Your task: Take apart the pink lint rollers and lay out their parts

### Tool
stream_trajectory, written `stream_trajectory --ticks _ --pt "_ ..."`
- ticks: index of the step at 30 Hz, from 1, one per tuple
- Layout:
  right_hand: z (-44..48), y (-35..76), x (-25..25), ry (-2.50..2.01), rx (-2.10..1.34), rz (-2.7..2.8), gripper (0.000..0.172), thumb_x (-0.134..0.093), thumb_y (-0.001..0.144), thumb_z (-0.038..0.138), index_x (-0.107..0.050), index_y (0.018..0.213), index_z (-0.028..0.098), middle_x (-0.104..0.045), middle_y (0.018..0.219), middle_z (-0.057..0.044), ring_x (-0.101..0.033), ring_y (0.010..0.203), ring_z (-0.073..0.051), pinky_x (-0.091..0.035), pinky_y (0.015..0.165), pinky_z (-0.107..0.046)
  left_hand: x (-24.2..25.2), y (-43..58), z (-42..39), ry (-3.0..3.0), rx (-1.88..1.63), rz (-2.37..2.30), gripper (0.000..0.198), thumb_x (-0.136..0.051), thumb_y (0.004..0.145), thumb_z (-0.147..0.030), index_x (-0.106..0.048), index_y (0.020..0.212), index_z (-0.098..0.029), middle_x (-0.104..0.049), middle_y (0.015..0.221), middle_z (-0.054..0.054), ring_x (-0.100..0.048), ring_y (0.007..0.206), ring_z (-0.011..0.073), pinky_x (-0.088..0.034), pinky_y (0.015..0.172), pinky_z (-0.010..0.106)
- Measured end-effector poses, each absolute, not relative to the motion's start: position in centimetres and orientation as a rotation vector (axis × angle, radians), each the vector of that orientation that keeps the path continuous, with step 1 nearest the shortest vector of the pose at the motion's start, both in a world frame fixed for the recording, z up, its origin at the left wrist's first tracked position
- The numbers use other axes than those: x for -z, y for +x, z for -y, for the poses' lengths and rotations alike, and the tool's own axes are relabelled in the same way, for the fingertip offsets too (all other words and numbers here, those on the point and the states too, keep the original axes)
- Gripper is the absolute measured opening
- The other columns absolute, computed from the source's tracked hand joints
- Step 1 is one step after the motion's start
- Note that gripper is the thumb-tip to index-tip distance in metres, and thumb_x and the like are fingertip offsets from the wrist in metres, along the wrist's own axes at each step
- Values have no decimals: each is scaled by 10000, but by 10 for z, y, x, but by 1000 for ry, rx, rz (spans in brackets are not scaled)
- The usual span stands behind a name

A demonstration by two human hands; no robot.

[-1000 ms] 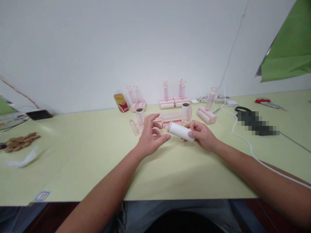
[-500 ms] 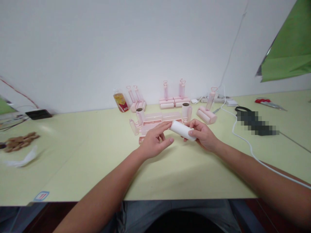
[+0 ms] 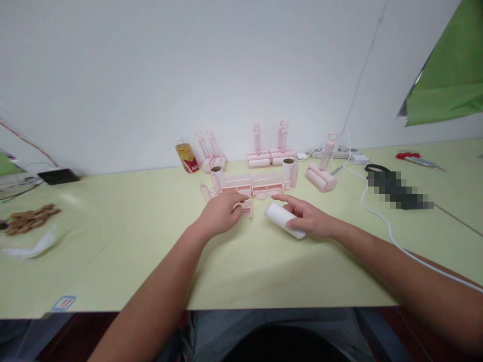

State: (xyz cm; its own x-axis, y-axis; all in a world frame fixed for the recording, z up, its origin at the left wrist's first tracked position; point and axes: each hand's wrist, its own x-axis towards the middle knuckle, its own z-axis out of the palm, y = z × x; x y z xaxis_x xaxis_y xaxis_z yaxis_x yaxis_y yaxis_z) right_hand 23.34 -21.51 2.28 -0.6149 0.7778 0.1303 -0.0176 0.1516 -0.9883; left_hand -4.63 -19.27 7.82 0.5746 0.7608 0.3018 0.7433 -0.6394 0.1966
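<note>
A white paper roll lies low over the pale green table, and my right hand rests on it with fingers curved round its far side. My left hand is further left, fingers curled onto a small pink plastic piece on the table. Just behind both hands lie pink lint-roller covers and two upright rolls.
Several pink lint rollers stand along the wall, one more at the right, beside a small bottle. A white cable crosses the right side. Red scissors lie far right; brown bits and white paper far left.
Both hands have come down to the table. The right hand lowered the white roll; the left hand let go of the roll's end and moved left onto the pink piece.
</note>
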Motion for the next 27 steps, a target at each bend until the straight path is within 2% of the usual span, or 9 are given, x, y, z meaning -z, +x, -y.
stream_trajectory --ticks 3,7,10,13,18,20,23,24,27 --pt "212 236 -23 -735 -1505 1770 772 -671 795 274 -340 1491 259 -477 815 26 -446 644 -97 -321 518 -192 -75 -48 190 2800 -315 -1458 331 -507 883 -289 -675 1150 -188 -688 1118 110 -624 1041 256 -471 885 366" --pt "213 236 -23 -722 -1506 1779 771 -654 808 281 -319 1502 258 -484 852 17 -439 664 -102 -322 538 -201 -69 -42 193 2804 -126 -1523 297 -517 875 -369 -692 1036 -191 -693 1004 116 -640 922 255 -467 767 341" --pt "215 234 -23 -740 -1504 1788 773 -635 811 249 -301 1508 276 -500 883 14 -438 661 -102 -327 541 -204 -66 -39 195 2766 -69 -1600 260 -555 820 -340 -699 975 -188 -687 950 114 -636 840 249 -446 693 326" --pt "215 233 -22 -752 -1513 1772 771 -629 803 225 -299 1497 284 -530 924 7 -457 666 -105 -345 551 -207 -63 -38 198 2738 34 -1561 173 -578 761 -289 -706 809 -184 -678 860 107 -619 749 236 -415 639 317" --pt "216 231 -23 -750 -1536 1654 677 -658 765 196 -346 1360 280 -595 962 5 -540 705 -123 -420 580 -219 -62 -36 198 2659 -128 -1465 195 -554 779 -309 -640 659 -182 -645 719 77 -565 641 202 -379 599 308" --pt "215 230 -23 -766 -1541 1571 596 -671 766 204 -367 1272 281 -612 924 18 -566 701 -126 -449 580 -220 -62 -31 196 2495 -356 -1456 229 -518 824 -345 -603 691 -178 -637 708 61 -561 624 182 -383 585 291" --pt "213 228 -24 -857 -1537 1409 470 -674 791 257 -408 1179 272 -608 813 41 -582 645 -121 -458 521 -198 -57 -22 193 2013 -695 -1408 206 -464 870 -368 -565 905 -193 -663 810 37 -572 579 141 -402 541 250" --pt "212 228 -25 -892 -1542 1344 431 -668 803 281 -424 1158 270 -604 790 43 -588 630 -122 -461 498 -193 -55 -18 193 1857 -759 -1381 211 -474 860 -353 -545 994 -207 -671 843 29 -562 550 127 -398 516 237" --pt "210 225 -25 -964 -1587 1146 332 -650 830 331 -465 1095 257 -613 799 27 -628 645 -139 -532 500 -241 -48 -8 193 1587 -856 -1312 394 -529 778 -265 -495 1171 -251 -674 823 -3 -497 485 106 -350 458 210"
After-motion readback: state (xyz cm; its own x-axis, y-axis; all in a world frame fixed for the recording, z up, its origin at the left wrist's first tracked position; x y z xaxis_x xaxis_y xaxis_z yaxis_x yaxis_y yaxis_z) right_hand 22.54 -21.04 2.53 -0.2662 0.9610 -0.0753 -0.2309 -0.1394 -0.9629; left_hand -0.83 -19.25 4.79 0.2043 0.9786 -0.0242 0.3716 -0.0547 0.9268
